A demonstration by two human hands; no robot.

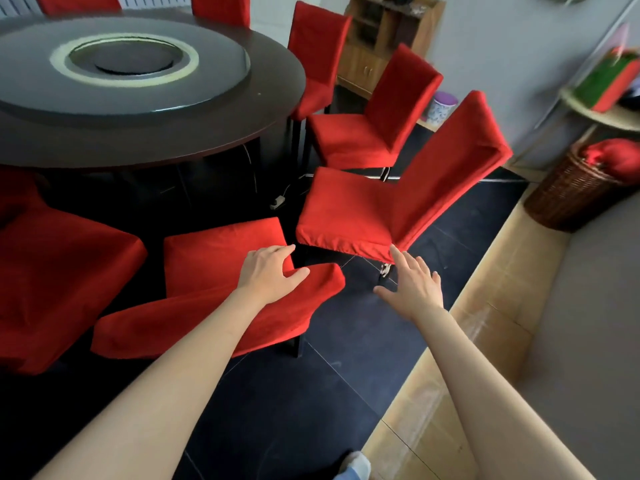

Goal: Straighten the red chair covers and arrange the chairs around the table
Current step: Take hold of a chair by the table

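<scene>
The left hand [268,271] rests on the top of the nearest red chair's [221,289] backrest, fingers loosely curled over the cover. The right hand [414,285] is released, fingers spread, its fingertip touching the next chair's [349,209] seat corner. Beyond, more covered chairs ring the round bench [270,109].

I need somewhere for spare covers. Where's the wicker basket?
The wicker basket stands on the floor at the right of the head view, below the shelf and right of the tilted chair.
</scene>
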